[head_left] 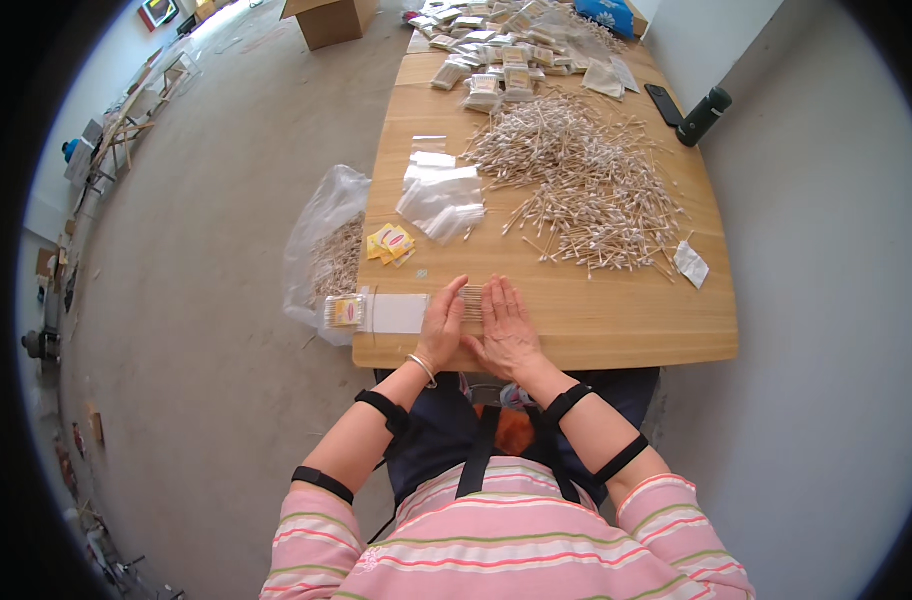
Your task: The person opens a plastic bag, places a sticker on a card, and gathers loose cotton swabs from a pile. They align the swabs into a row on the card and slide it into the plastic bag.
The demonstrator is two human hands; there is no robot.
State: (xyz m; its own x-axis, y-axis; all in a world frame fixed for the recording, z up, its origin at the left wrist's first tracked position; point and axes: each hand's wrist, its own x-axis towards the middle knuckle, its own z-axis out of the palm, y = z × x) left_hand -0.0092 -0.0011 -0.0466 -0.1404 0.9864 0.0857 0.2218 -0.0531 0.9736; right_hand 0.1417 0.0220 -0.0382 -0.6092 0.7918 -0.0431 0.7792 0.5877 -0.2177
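Note:
A row of cotton swabs [472, 302] lies side by side on the wooden table near its front edge, between my two hands. My left hand [442, 325] stands on its edge along the left side of the row, fingers stretched out. Flat beside it, my right hand [507, 328] covers the row's right end with extended fingers. To the left of my left hand is a white rectangular sheet [398, 313]. A filled packet of swabs [344, 312] with a yellow label sits at the table's left edge. Small yellow cards [391, 243] lie beyond the sheet.
A large heap of loose swabs [586, 180] spreads over the table [606, 330]. Clear plastic bags [443, 198] lie left of it, filled packets [516, 80] behind. A dark bottle [704, 117], phone [663, 104] and crumpled tissue [691, 264] line the right. A plastic sack [311, 225] hangs at the left edge.

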